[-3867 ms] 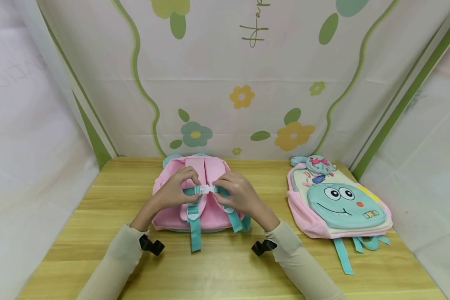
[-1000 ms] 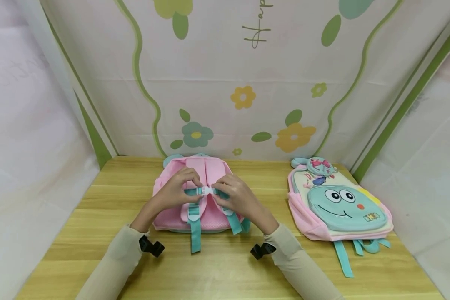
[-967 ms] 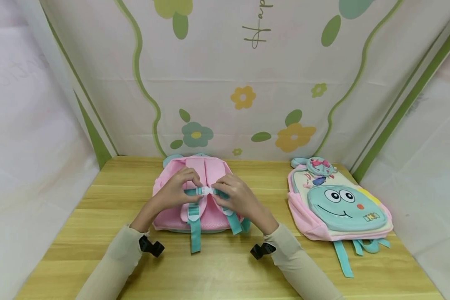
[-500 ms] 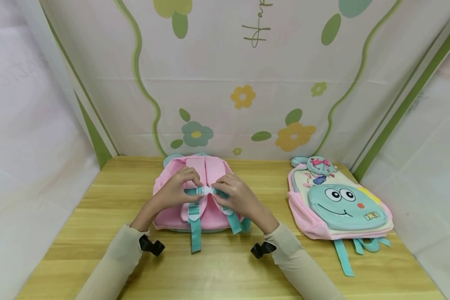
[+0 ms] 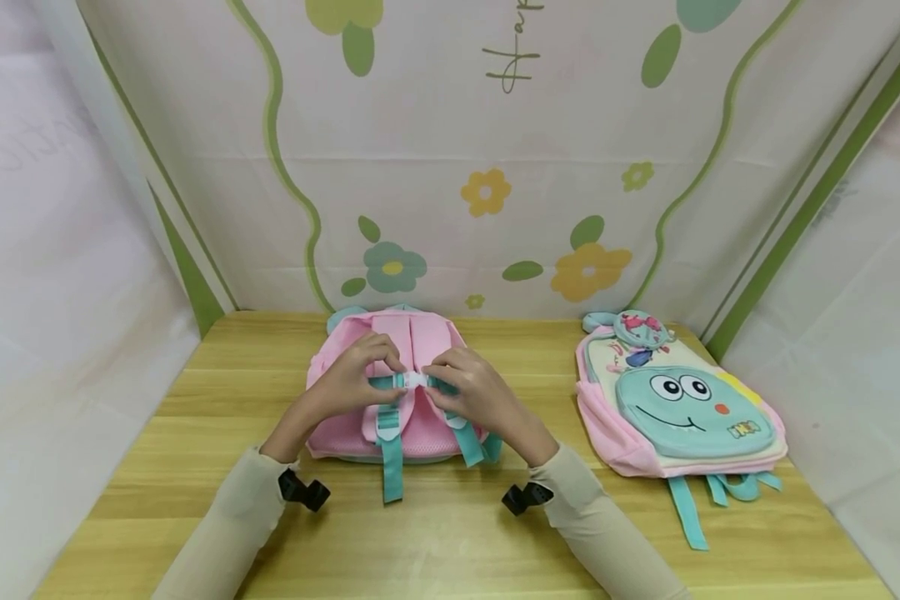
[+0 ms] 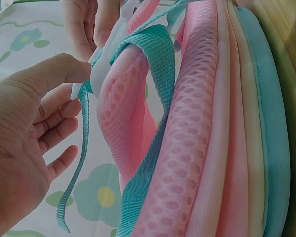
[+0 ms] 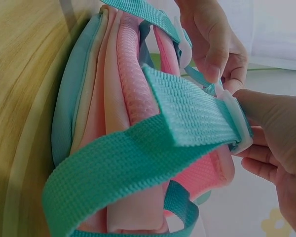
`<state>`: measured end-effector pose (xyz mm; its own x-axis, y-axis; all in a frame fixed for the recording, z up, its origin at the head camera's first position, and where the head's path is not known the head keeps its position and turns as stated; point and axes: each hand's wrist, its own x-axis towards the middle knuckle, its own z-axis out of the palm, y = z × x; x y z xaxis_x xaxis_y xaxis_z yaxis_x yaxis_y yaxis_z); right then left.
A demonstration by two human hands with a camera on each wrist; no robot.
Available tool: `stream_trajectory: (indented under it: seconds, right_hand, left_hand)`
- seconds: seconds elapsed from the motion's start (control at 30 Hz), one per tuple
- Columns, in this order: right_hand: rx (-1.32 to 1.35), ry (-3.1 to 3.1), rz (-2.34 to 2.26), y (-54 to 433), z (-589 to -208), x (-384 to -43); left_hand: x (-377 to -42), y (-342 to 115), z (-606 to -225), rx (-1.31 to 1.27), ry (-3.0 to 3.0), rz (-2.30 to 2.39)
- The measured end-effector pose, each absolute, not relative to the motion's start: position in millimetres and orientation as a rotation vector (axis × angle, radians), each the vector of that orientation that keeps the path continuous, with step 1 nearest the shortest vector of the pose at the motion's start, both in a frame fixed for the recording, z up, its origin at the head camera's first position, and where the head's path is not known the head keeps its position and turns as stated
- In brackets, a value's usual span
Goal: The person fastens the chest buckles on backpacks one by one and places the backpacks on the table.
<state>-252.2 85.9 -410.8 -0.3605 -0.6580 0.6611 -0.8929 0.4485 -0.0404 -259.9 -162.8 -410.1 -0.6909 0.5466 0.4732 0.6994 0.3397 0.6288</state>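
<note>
A pink backpack (image 5: 427,446) lies with its shoulder straps up on the table. Over its middle, a white side-release buckle (image 5: 414,380) joins the teal webbing of the two straps. My left hand (image 5: 352,379) pinches the buckle's left end between thumb and index finger, the other fingers loosely bent in the left wrist view. From the right, my right hand (image 5: 476,387) pinches the other end with thumb and fingers. White strap adjusters (image 5: 387,423) sit below the buckle, with a loose teal strap end (image 5: 392,475) hanging toward the front.
A second backpack (image 5: 690,408), pink and cream with a teal smiling face, lies face up at the right, its teal straps (image 5: 687,512) trailing over the wooden table (image 5: 435,542). Flower-printed cloth (image 5: 420,125) walls the back and sides.
Since the oldest frame, the two buckle parts and the fingertips on them have come slightly closer together. Over the last second the hands and both backpacks have stayed almost still.
</note>
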Motion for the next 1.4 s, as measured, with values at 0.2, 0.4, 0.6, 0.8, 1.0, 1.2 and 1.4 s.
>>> stream_trajectory:
  seconds: [0.2, 0.4, 0.6, 0.8, 1.0, 1.2, 1.4]
  right_hand:
    - [1.301, -2.133, 0.544, 86.2, -409.9, -252.4]
    - [1.306, -2.131, 0.542, 86.0, -409.3, -252.6]
    - [1.309, -2.123, 0.551, 85.6, -409.0, -251.7]
    - [1.322, -2.113, 0.565, 85.7, -410.0, -251.9]
    - [1.332, -2.123, 0.575, 86.0, -409.4, -251.7]
    - [1.340, -2.118, 0.590, 86.2, -409.8, -252.1]
    - [1.350, -2.110, 0.584, 85.8, -411.5, -253.2]
  left_hand:
    - [-260.7, -162.7, -409.9, -1.146, -2.413, -1.273]
    - [-261.4, -162.9, -410.4, -1.156, -2.388, -1.261]
    - [-262.1, -162.8, -413.3, -1.173, -2.366, -1.274]
    - [-261.6, -162.6, -414.3, -1.177, -2.362, -1.274]
    - [-261.4, -162.6, -412.7, -1.172, -2.374, -1.272]
    - [-261.4, -161.7, -411.4, -1.162, -2.386, -1.280]
    - [-261.5, -161.6, -412.1, -1.160, -2.386, -1.296]
